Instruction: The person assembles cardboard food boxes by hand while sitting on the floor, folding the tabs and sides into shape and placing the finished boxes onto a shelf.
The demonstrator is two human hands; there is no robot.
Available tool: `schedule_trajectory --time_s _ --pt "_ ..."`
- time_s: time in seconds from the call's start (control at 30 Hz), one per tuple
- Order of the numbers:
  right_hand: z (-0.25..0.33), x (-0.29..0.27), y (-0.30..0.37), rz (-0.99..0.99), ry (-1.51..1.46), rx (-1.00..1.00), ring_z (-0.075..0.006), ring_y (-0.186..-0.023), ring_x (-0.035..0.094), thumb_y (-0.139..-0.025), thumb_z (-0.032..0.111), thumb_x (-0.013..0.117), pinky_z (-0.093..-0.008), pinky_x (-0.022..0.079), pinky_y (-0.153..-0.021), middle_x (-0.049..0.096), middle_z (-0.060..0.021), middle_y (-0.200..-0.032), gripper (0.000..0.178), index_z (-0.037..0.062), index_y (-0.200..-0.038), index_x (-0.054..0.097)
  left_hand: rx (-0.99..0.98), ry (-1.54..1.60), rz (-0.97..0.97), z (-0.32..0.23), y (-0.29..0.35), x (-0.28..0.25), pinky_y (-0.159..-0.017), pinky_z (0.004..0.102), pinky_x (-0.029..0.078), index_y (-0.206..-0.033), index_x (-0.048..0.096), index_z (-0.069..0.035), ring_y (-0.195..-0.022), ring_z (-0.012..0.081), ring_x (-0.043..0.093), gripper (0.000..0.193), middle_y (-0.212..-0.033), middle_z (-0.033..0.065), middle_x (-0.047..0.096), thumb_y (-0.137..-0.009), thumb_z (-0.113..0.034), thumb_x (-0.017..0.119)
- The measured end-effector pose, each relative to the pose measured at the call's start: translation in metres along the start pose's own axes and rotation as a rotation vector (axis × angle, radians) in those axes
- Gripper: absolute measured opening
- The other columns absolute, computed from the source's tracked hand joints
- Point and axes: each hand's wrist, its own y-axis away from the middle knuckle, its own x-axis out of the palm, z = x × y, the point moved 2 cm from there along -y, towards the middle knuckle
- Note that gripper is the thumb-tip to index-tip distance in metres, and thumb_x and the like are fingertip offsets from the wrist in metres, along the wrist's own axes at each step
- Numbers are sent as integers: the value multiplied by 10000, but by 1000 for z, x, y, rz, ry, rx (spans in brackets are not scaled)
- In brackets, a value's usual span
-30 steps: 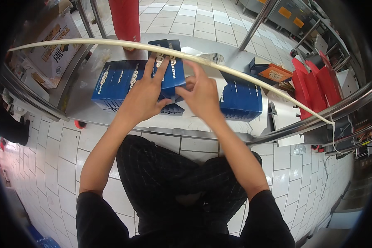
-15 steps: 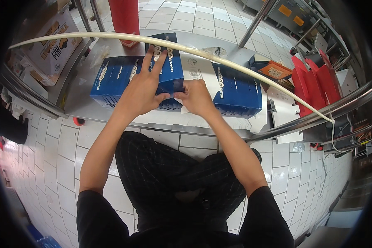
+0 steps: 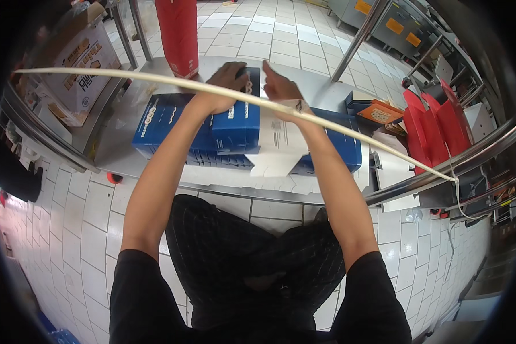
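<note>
A partly folded blue cardboard box (image 3: 235, 131) with white lettering rests on a row of flat blue cartons (image 3: 161, 123). Its white inner flap (image 3: 278, 146) hangs open on the right side, spreading toward me. At the box's far left end, my left hand (image 3: 226, 86) lies over the top with its fingers bent around the edge. My right hand (image 3: 281, 90) is beside the far right end, fingers stretched out and thumb side up; whether it touches the box I cannot tell. More blue cartons (image 3: 341, 146) lie to the right, under my right forearm.
A metal shelf (image 3: 112, 152) carries the cartons. A long cream tube (image 3: 367, 137) crosses above it. A red container (image 3: 179, 40) stands behind; red folded cartons (image 3: 427, 129) and an orange box (image 3: 378, 108) are at right. Metal posts (image 3: 358, 40) frame the shelf.
Both hands have moved from the box's near end to its far end. My right hand has let go and opened out. The white flap now stands out wider on the right.
</note>
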Motion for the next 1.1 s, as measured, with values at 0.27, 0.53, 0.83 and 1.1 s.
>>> schedule_trajectory --time_s 0.27,0.53,0.83,1.1 --pt "10 22 -17 79 8 -46 -429 -892 636 -911 41 481 -485 495 -776 662 -252 -950 461 33 -1373 484 164 25 -48 6 11 9 -1069 451 407 -1140 612 15 -1358 369 378 364 -1426 235 409 -878 -227 542" --pt "18 1 29 -215 -200 130 -346 -819 660 -896 66 542 -402 509 -753 691 -167 -942 417 87 -1311 562 31 118 30 13 -10 12 -1101 422 353 -1350 468 4 -1347 396 378 388 -1440 251 395 -999 -145 393" --pt "-38 -249 349 86 -44 751 -192 -802 704 -871 145 612 -314 532 -747 735 -72 -862 155 60 -885 741 -622 810 -844 -14 224 8 -731 262 474 -1187 520 -19 -953 164 585 259 -1019 120 600 -1017 -205 463" --pt "-235 -245 340 309 465 475 -299 -1009 633 -806 326 756 -389 477 -941 683 -148 -1019 445 41 -1142 687 -656 1004 -424 -92 231 35 -579 216 403 -1019 558 -16 -617 94 527 169 -731 47 573 -1008 -175 502"
